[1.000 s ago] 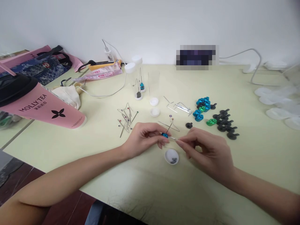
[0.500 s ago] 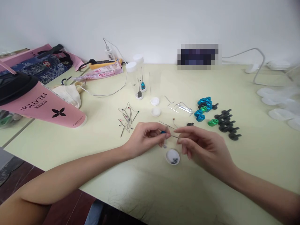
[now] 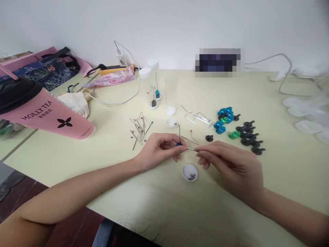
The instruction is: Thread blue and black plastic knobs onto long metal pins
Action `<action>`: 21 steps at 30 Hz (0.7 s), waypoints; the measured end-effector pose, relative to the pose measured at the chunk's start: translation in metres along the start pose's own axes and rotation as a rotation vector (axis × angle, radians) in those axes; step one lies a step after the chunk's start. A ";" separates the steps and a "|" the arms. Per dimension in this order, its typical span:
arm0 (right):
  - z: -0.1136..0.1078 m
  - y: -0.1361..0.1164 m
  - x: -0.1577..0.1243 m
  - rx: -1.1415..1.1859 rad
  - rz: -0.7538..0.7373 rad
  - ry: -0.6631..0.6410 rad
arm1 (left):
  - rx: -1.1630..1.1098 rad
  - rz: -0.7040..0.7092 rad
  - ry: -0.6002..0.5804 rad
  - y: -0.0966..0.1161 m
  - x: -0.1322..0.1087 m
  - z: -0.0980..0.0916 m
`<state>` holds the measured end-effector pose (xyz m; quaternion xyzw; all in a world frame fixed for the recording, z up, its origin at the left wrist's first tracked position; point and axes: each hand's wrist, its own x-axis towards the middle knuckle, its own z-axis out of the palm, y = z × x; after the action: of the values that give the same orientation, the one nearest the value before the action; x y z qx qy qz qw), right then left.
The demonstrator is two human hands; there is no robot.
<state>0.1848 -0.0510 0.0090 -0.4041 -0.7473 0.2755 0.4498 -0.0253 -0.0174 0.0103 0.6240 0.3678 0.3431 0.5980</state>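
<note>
My left hand (image 3: 160, 149) pinches a small blue metal piece (image 3: 179, 144) just above the pale green table (image 3: 123, 178). A thin bent metal rod (image 3: 190, 149) sticks out of that piece toward the right, and my right hand (image 3: 228, 164) pinches its free end between thumb and forefinger. Both hands hover over a small white cap (image 3: 190, 172) that holds tiny dark screws.
Loose pins with coloured heads (image 3: 139, 130) lie left of my hands. Bent rods (image 3: 199, 117), blue and green pieces (image 3: 223, 120) and black parts (image 3: 250, 135) lie to the right. Clear tubes (image 3: 152, 85) stand behind. A pink cup (image 3: 48, 116) lies at left.
My right hand has slid its pinch along the rod and turned it slightly; the blue piece stays between my left fingers. The view shifted a little.
</note>
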 end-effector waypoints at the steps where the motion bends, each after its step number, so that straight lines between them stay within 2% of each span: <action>1: 0.000 0.000 -0.001 0.023 0.040 0.000 | 0.010 0.002 -0.004 0.000 -0.001 0.000; 5: 0.000 0.002 -0.004 0.129 0.178 -0.008 | 0.075 0.022 -0.007 -0.001 -0.003 0.001; 10: 0.001 0.002 -0.002 0.145 0.184 -0.018 | 0.090 0.035 -0.007 -0.001 -0.003 0.002; 13: 0.001 0.002 0.002 0.031 0.121 -0.013 | 0.068 0.012 0.023 -0.001 -0.001 0.001; 17: 0.000 0.004 0.005 -0.219 -0.024 0.058 | 0.064 -0.010 0.074 0.000 0.001 -0.001; 21: -0.001 0.008 0.005 -0.278 -0.105 0.053 | 0.068 -0.025 0.064 0.000 0.000 0.000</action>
<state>0.1875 -0.0429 0.0053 -0.4302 -0.7861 0.1346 0.4229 -0.0254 -0.0178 0.0103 0.6279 0.4059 0.3427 0.5688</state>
